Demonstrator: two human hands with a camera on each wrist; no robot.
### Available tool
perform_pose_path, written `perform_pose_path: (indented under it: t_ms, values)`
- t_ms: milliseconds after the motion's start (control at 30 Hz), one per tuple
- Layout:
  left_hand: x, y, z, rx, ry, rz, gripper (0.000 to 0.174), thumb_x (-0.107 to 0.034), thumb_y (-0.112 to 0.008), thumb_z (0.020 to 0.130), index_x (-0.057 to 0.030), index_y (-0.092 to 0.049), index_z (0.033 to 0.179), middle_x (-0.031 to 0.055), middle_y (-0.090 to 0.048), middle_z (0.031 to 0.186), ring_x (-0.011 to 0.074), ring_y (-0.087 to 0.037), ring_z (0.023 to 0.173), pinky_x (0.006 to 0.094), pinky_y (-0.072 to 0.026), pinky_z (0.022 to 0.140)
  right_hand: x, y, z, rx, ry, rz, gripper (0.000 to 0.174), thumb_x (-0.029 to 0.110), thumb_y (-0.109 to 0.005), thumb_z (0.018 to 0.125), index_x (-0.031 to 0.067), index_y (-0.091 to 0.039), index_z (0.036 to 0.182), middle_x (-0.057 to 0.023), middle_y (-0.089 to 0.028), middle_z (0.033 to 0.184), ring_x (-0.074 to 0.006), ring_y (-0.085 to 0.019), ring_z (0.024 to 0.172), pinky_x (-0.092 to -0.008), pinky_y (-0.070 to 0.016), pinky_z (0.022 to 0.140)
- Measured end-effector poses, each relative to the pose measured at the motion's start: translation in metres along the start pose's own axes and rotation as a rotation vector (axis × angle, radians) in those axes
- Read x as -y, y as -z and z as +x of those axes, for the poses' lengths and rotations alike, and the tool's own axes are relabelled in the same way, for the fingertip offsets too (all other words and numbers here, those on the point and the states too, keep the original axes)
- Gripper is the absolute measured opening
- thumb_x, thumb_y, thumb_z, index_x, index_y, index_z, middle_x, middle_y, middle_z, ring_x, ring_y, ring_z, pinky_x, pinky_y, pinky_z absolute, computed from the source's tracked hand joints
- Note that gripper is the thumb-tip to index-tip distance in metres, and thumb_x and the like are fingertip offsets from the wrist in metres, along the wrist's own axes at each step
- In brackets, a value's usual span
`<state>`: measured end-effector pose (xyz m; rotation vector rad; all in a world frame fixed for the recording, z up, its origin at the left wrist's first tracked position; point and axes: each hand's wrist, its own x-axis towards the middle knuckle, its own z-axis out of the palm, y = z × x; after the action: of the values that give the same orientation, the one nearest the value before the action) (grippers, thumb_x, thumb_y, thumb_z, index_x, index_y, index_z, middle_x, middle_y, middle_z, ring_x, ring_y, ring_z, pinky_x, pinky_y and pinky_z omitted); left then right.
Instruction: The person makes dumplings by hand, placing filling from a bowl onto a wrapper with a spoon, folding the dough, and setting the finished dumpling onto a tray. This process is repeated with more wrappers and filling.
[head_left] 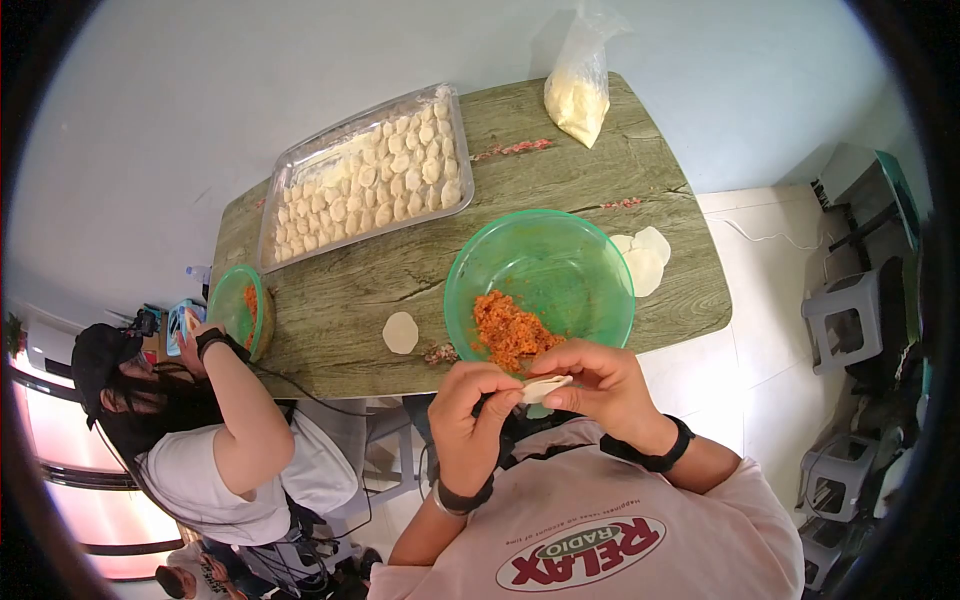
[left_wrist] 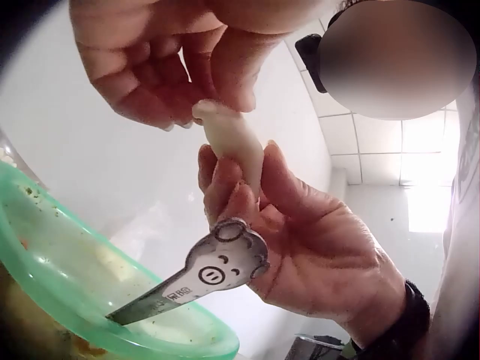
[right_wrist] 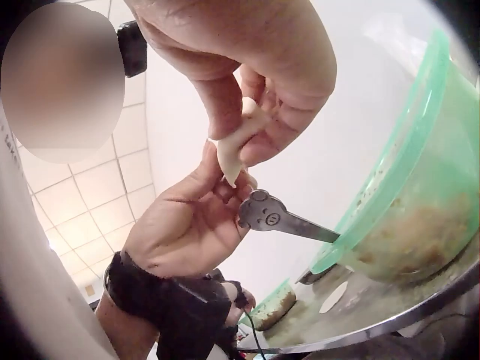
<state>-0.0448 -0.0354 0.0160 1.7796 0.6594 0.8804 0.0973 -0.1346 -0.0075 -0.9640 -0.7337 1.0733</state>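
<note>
Here's the folded dumpling (head_left: pixel 543 388), up between left hand (head_left: pixel 470 412) and right hand (head_left: pixel 612 390), near the green bowl (head_left: pixel 590 262), fingers of both pinching its ends, and it looks light, soft, easily torn, best gripped gently along the edges

The large green bowl (head_left: pixel 590 275) stood just far of the left hand (head_left: pixel 470 420) and right hand (head_left: pixel 610 388), barring a low path; a spoon handle (left_wrist: pixel 221 262) slanted over its near rim. Bare table (head_left: pixel 400 270) offered passage farther left, narrowing between bowl and tray (head_left: pixel 312 172). Wrappers (head_left: pixel 645 272) obstructed the right.
</note>
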Motion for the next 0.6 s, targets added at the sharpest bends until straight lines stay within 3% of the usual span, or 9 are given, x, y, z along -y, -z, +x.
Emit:
perform_pose_path:
  t_ms: [600]
  values:
    - [-0.0016,-0.0002,0.0021,0.063,-0.040,0.133,0.011,-0.009,-0.066,0.080,-0.0014,-0.059,0.083,0.0059,-0.055,0.086,0.0157,-0.051,0.075,0.0259,-0.0412,0.068,0.0039,-0.0042,-0.0002,-0.012,0.060,-0.247,0.034,-0.001,-0.068,0.077,0.0003,-0.060,0.110,-0.0087,-0.062,0.103,-0.0157,-0.062,0.094,-0.0284,-0.0517,0.081]
